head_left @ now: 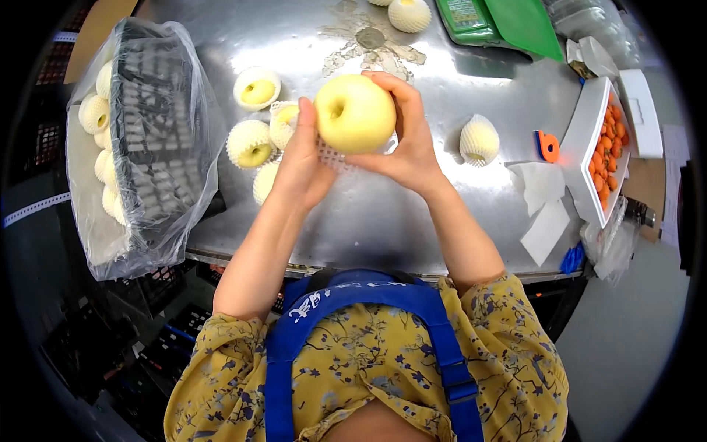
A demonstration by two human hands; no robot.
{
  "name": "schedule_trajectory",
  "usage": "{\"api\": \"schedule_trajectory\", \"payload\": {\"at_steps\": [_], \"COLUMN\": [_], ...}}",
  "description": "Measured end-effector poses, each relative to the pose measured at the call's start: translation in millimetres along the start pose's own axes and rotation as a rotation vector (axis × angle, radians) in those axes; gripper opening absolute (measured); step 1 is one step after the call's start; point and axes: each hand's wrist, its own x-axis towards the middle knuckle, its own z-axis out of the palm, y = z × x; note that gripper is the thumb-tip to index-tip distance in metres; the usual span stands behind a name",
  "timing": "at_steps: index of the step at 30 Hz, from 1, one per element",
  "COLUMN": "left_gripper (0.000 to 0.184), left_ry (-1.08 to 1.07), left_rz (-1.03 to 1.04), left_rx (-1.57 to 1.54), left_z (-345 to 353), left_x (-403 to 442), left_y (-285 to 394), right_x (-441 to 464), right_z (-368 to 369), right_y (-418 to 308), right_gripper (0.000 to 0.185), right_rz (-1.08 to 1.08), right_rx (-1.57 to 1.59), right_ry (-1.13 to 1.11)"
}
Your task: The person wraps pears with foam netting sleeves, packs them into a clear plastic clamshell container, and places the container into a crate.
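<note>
A pale yellow apple (357, 114) is held above the metal table, between my two hands. My right hand (403, 140) curls around its right side, thumb below and fingers above. My left hand (305, 162) touches the apple's left edge with the fingers upright, and a piece of white foam net (335, 156) hangs beneath the apple, between the hands. Left of my hands lie several net-wrapped apples, among them one at the upper left (257, 89) and one lower down (250, 144). Another wrapped apple (479, 140) rests to the right.
A plastic-lined crate (158, 132) with wrapped apples stands at the left edge of the metal table (353, 221). Green packaging (515, 26) is at the top right. A white box (578, 147) of small orange fruits, an orange tape dispenser (548, 146) and white paper (545, 228) are right.
</note>
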Motion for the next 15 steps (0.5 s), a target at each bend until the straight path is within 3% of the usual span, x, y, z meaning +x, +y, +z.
{"api": "schedule_trajectory", "payload": {"at_steps": [3, 6, 7, 10, 11, 14, 15], "left_gripper": [0.065, 0.066, 0.066, 0.076, 0.082, 0.081, 0.080], "left_ry": [-0.025, -0.074, -0.105, -0.293, -0.286, -0.351, -0.318], "left_rz": [0.133, 0.214, 0.189, 0.217, 0.287, 0.239, 0.208], "left_rx": [0.188, 0.363, 0.266, 0.702, 0.676, 0.758, 0.606], "left_z": [-6, -5, -13, -28, -19, -20, -21], "left_x": [-3, -5, -3, 0, -1, 2, 2], "left_y": [3, 10, 9, 17, 17, 17, 13], "right_x": [-1, -7, -9, -12, -9, -4, -3], "right_z": [-14, -12, -9, -4, -5, -20, -24], "right_y": [1, 0, 0, 1, 1, -2, -4], "right_gripper": [0.081, 0.069, 0.064, 0.057, 0.056, 0.055, 0.055], "right_rz": [0.310, 0.406, 0.454, 0.639, 0.725, 0.819, 0.818], "right_rx": [0.424, 0.744, 0.751, 0.689, 0.614, 0.612, 0.646], "right_ry": [-0.057, -0.107, -0.051, 0.040, 0.017, -0.219, -0.326]}}
